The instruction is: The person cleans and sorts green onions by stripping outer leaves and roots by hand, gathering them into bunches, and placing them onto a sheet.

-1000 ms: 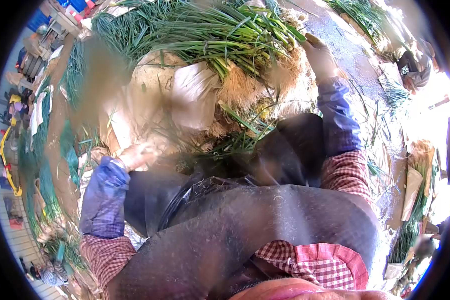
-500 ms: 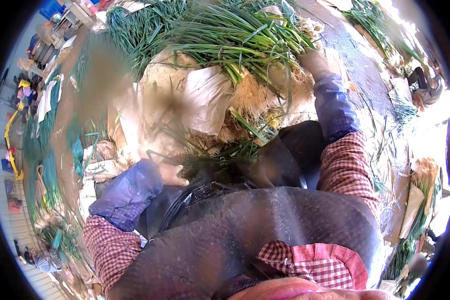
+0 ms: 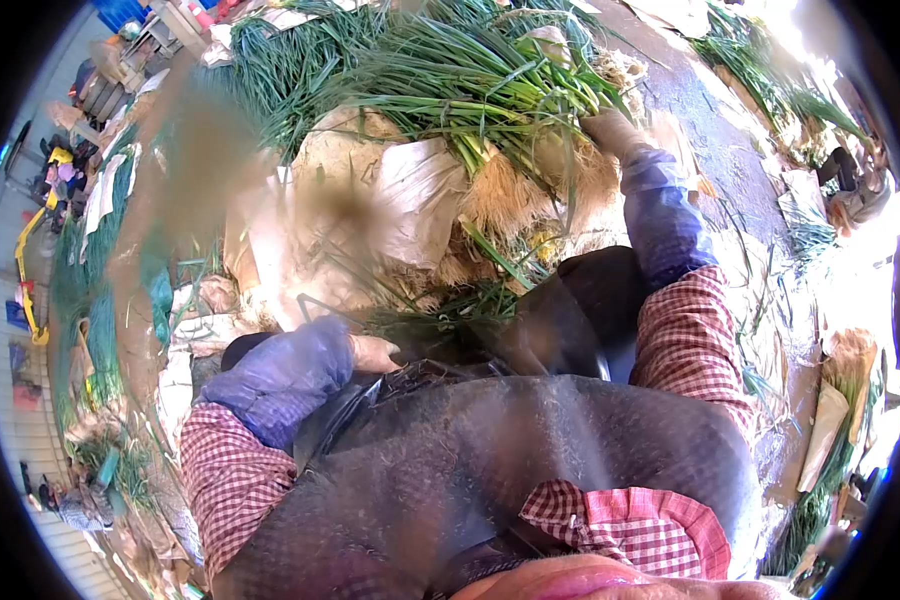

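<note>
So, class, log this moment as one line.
left hand: near dark apron | right hand: at green stalks | pale sheet: beside roots

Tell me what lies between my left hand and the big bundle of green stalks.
In the head view, loose green leaves, then a pale sheet, lie between your left hand and the bundle.

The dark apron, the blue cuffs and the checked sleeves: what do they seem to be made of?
Dark apron: probably rubber or plastic-coated; smooth, with a soft sheen and clinging specks.
Blue cuffs: perhaps thin plastic or coated fabric; crinkled, slightly shiny.
Checked sleeves: apparently woven cloth; matte, gathered in soft folds.
</note>
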A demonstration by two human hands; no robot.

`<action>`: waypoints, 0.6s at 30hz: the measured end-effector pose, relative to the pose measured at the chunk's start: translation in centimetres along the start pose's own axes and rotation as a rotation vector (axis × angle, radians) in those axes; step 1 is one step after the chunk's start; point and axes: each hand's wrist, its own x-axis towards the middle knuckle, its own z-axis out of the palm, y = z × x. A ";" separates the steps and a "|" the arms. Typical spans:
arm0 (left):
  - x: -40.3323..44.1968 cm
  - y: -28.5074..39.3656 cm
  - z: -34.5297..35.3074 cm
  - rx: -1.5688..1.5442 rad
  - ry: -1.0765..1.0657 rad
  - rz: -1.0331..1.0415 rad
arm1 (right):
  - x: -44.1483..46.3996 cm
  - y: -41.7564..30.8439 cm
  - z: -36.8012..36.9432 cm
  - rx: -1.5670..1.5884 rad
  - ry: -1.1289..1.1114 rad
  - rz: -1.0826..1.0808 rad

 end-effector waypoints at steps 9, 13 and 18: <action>-14.0 -6.0 -6.7 -0.453 1.460 0.117 | -9.0 -8.0 -9.6 0.482 0.373 -0.572; -26.9 -13.1 -2.2 -0.667 1.663 -0.051 | -1.4 -2.1 -1.4 -0.480 -0.021 -0.272; -28.7 -21.3 4.2 -0.195 1.249 -0.602 | -4.9 -0.6 -4.9 -0.345 0.403 -0.093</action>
